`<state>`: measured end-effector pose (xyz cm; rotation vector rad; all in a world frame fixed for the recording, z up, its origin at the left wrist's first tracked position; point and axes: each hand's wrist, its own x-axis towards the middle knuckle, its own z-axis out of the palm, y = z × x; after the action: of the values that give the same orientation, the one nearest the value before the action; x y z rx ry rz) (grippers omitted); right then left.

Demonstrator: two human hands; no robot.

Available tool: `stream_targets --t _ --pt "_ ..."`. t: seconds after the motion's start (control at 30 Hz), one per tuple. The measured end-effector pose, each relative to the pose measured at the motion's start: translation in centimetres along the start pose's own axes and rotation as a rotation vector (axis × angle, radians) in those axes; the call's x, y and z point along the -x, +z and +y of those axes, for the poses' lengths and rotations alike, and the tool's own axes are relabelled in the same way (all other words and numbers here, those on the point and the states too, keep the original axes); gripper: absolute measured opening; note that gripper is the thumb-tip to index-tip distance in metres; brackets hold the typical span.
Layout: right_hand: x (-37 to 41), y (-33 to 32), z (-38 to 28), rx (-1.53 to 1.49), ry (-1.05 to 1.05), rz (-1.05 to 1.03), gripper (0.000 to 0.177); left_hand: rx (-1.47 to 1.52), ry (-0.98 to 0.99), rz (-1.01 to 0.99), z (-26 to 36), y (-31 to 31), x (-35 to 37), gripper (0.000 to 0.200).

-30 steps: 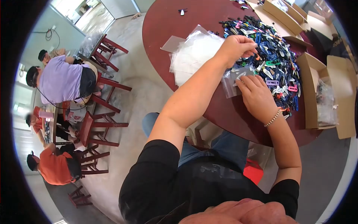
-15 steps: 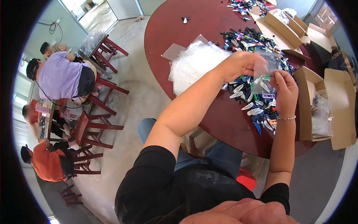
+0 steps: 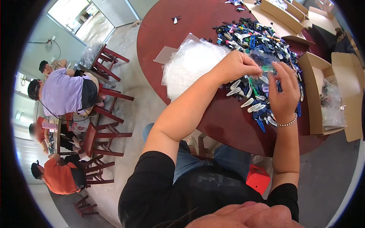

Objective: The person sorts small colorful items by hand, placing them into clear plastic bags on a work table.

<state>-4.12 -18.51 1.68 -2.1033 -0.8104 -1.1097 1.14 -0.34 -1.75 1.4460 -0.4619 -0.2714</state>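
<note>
My left hand [image 3: 240, 67] pinches a small clear plastic bag [image 3: 262, 57] between thumb and fingertips, over a pile of hair clips. A small green piece [image 3: 268, 68] shows at the bag, between the two hands; whether it lies inside is hard to tell. My right hand [image 3: 283, 89], with a beaded bracelet at the wrist, is beside the bag, its thumb and fingers apart. Below and around the hands spread the snap hair clips [image 3: 256, 106], in white, blue, black and other colours. A stack of clear bags [image 3: 194, 64] lies left of the pile.
An open cardboard box [image 3: 315, 95] holding filled clear bags stands at the right. More open boxes [image 3: 281, 17] are at the back right. One loose clip [image 3: 175, 20] lies on the red table [image 3: 159, 34]. Several people sit on stools at the left, one in a purple shirt [image 3: 62, 91].
My right hand has loosened its fingers at the bag and spread them. My left hand has shifted slightly and lower. The view has turned a little, moving the table upward and left.
</note>
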Motion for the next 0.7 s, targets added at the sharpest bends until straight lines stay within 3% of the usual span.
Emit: stream_targets --t 0.1,0.17,0.27,0.37,0.5,0.57,0.63,0.7 --pt "-0.3 0.2 -1.0 0.022 -0.01 -0.105 0.027 -0.091 0.001 -0.018 0.2 0.4 0.2 0.011" --pt "-0.4 -0.1 -1.6 0.102 0.228 -0.286 0.019 -0.21 0.019 -0.03 0.0 0.5 0.1 0.01" --pt "-0.4 -0.4 -1.4 0.041 0.264 -0.37 0.01 -0.312 0.037 -0.088 0.2 0.3 0.2 0.012" --pt "-0.9 -1.0 -1.4 0.035 0.241 -0.304 0.005 -0.195 0.09 -0.193 0.7 0.8 0.7 0.019" --pt "-1.3 -1.5 -2.0 0.004 0.205 -0.227 0.007 -0.173 0.145 -0.306 0.4 0.9 0.5 0.021" --pt "-1.3 -1.6 -1.8 -0.047 0.236 -0.27 0.011 -0.164 0.147 -0.347 0.6 1.0 0.5 0.023" --pt "-1.6 -1.9 -2.2 -0.101 0.286 -0.419 0.012 -0.159 -0.028 -0.303 1.0 1.2 0.8 0.025" --pt "-1.5 -1.9 -1.8 -0.119 0.269 -0.443 0.015 -0.125 -0.014 -0.299 -0.2 1.0 0.4 0.029"
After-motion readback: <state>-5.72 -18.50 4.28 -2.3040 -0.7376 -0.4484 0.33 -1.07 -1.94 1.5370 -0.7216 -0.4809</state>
